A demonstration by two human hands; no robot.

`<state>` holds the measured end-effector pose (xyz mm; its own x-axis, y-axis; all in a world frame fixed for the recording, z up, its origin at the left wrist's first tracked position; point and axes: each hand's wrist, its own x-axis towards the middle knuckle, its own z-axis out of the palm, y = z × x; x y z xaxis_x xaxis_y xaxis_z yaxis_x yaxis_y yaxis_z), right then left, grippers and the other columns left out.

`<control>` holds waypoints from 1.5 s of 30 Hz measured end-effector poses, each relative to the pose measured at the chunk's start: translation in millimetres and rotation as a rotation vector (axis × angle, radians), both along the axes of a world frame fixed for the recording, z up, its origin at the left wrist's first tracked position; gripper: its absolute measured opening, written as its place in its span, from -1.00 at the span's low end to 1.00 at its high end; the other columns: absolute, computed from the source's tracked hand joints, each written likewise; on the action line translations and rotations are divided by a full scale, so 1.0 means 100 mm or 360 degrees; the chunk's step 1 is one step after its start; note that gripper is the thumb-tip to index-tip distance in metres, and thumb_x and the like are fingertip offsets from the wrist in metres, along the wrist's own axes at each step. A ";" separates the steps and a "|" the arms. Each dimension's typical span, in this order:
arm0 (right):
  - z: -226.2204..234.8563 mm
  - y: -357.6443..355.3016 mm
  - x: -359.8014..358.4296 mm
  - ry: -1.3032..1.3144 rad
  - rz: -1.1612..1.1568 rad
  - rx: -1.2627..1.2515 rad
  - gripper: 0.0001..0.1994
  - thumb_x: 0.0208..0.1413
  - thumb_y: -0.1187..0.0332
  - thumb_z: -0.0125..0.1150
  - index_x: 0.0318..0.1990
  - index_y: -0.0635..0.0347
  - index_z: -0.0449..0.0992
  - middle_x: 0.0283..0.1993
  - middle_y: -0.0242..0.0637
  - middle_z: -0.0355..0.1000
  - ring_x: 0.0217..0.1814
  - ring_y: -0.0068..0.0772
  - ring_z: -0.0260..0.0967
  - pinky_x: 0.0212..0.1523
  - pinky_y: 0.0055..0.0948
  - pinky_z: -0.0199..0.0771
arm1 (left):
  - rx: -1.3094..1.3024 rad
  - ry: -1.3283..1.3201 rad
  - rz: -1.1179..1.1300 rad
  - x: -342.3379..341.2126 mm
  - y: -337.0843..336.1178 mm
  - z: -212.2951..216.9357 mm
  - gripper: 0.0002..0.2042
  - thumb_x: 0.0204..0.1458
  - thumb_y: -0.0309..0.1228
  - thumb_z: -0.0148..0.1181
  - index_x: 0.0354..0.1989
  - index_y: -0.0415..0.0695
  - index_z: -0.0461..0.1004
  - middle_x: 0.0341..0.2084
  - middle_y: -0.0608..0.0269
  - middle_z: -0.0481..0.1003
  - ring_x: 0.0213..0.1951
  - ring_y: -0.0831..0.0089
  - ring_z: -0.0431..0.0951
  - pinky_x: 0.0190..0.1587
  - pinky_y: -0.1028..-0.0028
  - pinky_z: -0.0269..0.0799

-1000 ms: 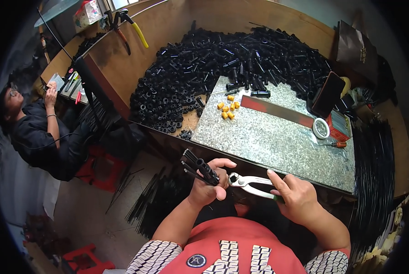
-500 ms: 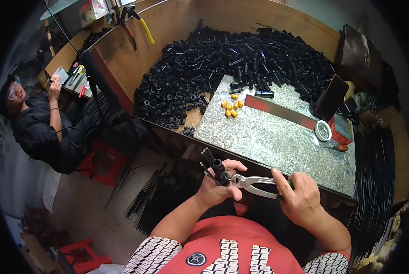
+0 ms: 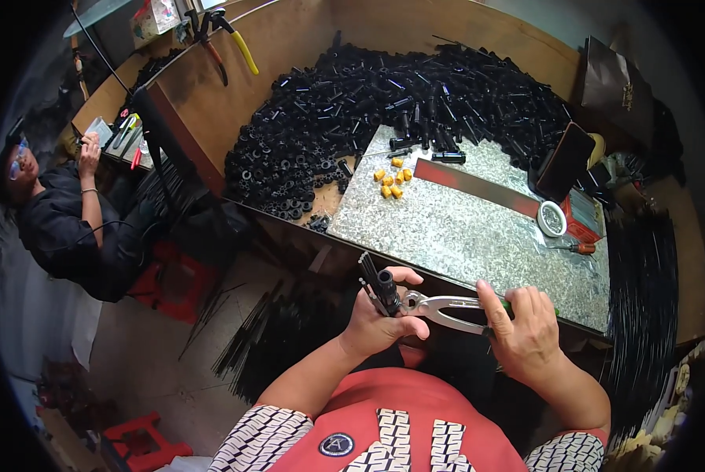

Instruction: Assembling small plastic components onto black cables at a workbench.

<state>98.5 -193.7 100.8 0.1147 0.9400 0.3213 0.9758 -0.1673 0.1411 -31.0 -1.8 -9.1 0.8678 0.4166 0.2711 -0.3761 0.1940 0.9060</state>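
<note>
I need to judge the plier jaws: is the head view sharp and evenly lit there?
Head view: left hand, black part and pliers sharp, evenly lit, no glare; fisheye bends the table edges, and the rim falls to black.

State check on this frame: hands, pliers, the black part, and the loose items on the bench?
left hand: closed around black tube
black tube: held upright, at pliers' tip
right hand: gripping pliers' handles
pliers: lying level between both hands
yellow pieces: loose on stone slab
black parts pile: heaped on bench
</note>
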 end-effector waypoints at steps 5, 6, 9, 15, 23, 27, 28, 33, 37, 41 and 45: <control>0.00 -0.06 -0.01 -0.0105 -0.0004 -0.0047 -0.37 -0.23 0.53 0.18 0.16 0.18 0.34 -0.42 -0.27 0.20 -0.43 -0.29 0.21 -0.44 -0.34 0.18 | -0.0010 -0.0004 0.0040 0.03 -0.05 0.03 -0.41 -0.33 -0.40 0.55 -0.10 -0.21 0.35 -0.61 0.54 0.39 -0.54 0.82 0.29 -0.49 0.74 0.17; 0.04 -0.02 -0.02 -0.0092 0.0022 -0.0051 -0.37 -0.23 0.53 0.18 0.16 0.18 0.34 -0.42 -0.27 0.20 -0.43 -0.29 0.21 -0.44 -0.34 0.18 | -0.0014 0.0009 0.0066 0.00 -0.04 0.29 -0.41 -0.33 -0.40 0.55 -0.10 -0.21 0.35 -0.61 0.54 0.39 -0.54 0.82 0.29 -0.49 0.74 0.17; 0.12 0.03 -0.04 -0.0083 0.0009 -0.0163 -0.45 -0.06 0.47 0.05 0.20 0.17 0.32 -0.47 -0.31 0.16 -0.44 -0.36 0.21 -0.46 -0.40 0.19 | 0.0051 0.0070 0.0131 -0.05 -0.05 0.12 -0.38 -0.34 -0.27 0.54 -0.13 -0.25 0.33 -0.55 0.47 0.44 -0.46 0.78 0.37 -0.45 0.73 0.21; 0.13 -0.02 -0.06 0.0275 -0.0061 -0.0232 -0.32 -0.26 0.52 0.24 0.19 0.22 0.30 -0.45 -0.26 0.20 -0.45 -0.26 0.24 -0.48 -0.30 0.23 | 0.0003 0.0111 0.0169 0.00 -0.09 0.15 -0.51 -0.30 -0.27 0.55 -0.27 -0.21 0.38 -0.52 0.47 0.42 -0.47 0.79 0.34 -0.43 0.75 0.24; 0.17 -0.04 -0.05 0.0299 -0.0073 -0.0164 -0.34 -0.17 0.44 0.30 0.21 0.19 0.28 -0.40 -0.28 0.18 -0.36 -0.28 0.20 -0.34 -0.30 0.19 | -0.0074 0.0128 -0.0119 -0.01 0.05 0.10 -0.33 -0.40 -0.18 0.56 -0.15 -0.24 0.31 -0.55 0.42 0.43 -0.50 0.75 0.37 -0.45 0.76 0.22; 0.13 -0.12 -0.03 0.0241 -0.0072 -0.0189 -0.32 -0.19 0.46 0.28 0.22 0.14 0.27 -0.41 -0.28 0.19 -0.39 -0.29 0.21 -0.39 -0.31 0.22 | 0.0016 0.0094 -0.0150 -0.02 0.12 0.10 -0.32 -0.40 -0.12 0.55 -0.17 -0.24 0.31 -0.67 0.52 0.35 -0.57 0.79 0.28 -0.52 0.73 0.09; 0.14 -0.12 -0.03 0.0266 -0.0051 -0.0241 -0.31 -0.19 0.47 0.27 0.23 0.12 0.27 -0.42 -0.28 0.19 -0.41 -0.31 0.22 -0.43 -0.32 0.23 | -0.0036 0.0125 -0.0185 -0.03 0.12 0.10 -0.30 -0.43 -0.09 0.54 -0.18 -0.24 0.30 -0.69 0.56 0.32 -0.58 0.80 0.26 -0.51 0.72 0.07; 0.24 -0.13 -0.06 0.0242 0.0019 -0.0372 -0.36 -0.15 0.47 0.19 0.22 0.11 0.29 -0.49 -0.30 0.18 -0.52 -0.37 0.25 -0.57 -0.41 0.25 | 0.0056 0.0033 -0.0234 0.03 0.12 0.07 -0.32 -0.45 -0.19 0.55 -0.16 -0.24 0.30 -0.72 0.59 0.26 -0.60 0.82 0.22 -0.55 0.71 0.04; 0.27 -0.14 -0.08 0.0243 0.0022 -0.0405 -0.39 -0.11 0.47 0.16 0.22 0.12 0.30 -0.50 -0.30 0.18 -0.54 -0.38 0.25 -0.58 -0.41 0.26 | 0.0085 0.0027 -0.0271 0.01 0.05 0.15 -0.31 -0.45 -0.20 0.55 -0.15 -0.22 0.29 -0.71 0.61 0.23 -0.60 0.82 0.19 -0.54 0.70 0.06; 0.32 -0.15 -0.09 0.0232 0.0012 -0.0495 -0.40 -0.07 0.46 0.13 0.24 0.12 0.28 -0.50 -0.28 0.20 -0.54 -0.38 0.27 -0.58 -0.40 0.27 | 0.0213 0.0070 -0.0246 0.01 0.03 0.11 -0.29 -0.46 -0.16 0.56 -0.16 -0.21 0.26 -0.71 0.60 0.22 -0.59 0.82 0.18 -0.55 0.69 0.04; 0.30 -0.13 -0.11 0.0327 -0.0038 -0.0570 -0.41 -0.05 0.46 0.11 0.25 0.13 0.25 -0.48 -0.26 0.23 -0.53 -0.35 0.29 -0.57 -0.37 0.30 | 0.0341 0.0061 -0.0227 0.02 0.01 0.04 -0.31 -0.42 -0.25 0.58 -0.16 -0.19 0.23 -0.71 0.58 0.22 -0.61 0.83 0.17 -0.57 0.70 0.01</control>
